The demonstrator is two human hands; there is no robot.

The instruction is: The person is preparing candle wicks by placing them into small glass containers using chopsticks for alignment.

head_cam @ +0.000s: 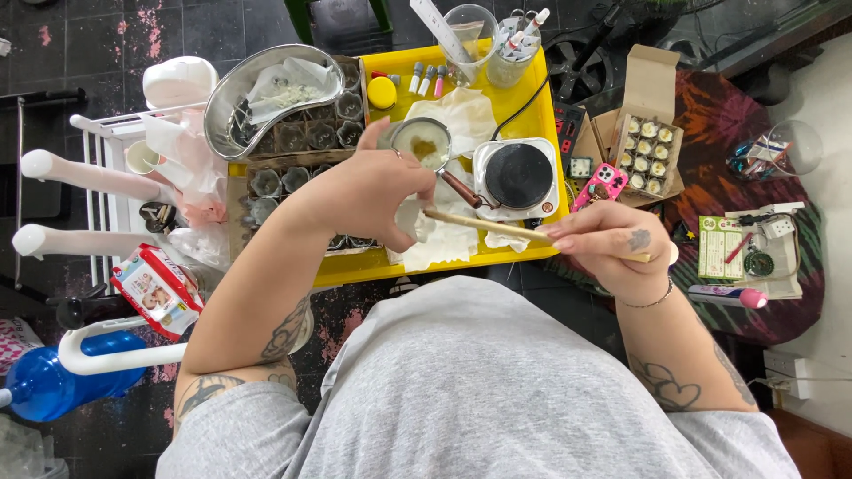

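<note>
My left hand [368, 191] is closed on a crumpled white paper tissue [413, 220] wrapped around the far end of a long wooden stick [493, 227]. My right hand [608, 248] pinches the stick's near end and holds it level above the yellow tray [368, 266]. Just beyond my left hand sits a small metal saucepan [422, 144] with yellowish residue inside and a brown handle. A small white hot plate with a black disc [517, 176] stands to the right of the pan. More white paper towel [461, 115] lies under the pan.
A steel kidney dish [226, 98], a tray of small grey cups [306, 133], clear cups with tools [515, 40], a cardboard box of small candles [646, 155], a pink phone [602, 184], a white rack [98, 191], a blue bottle [44, 381].
</note>
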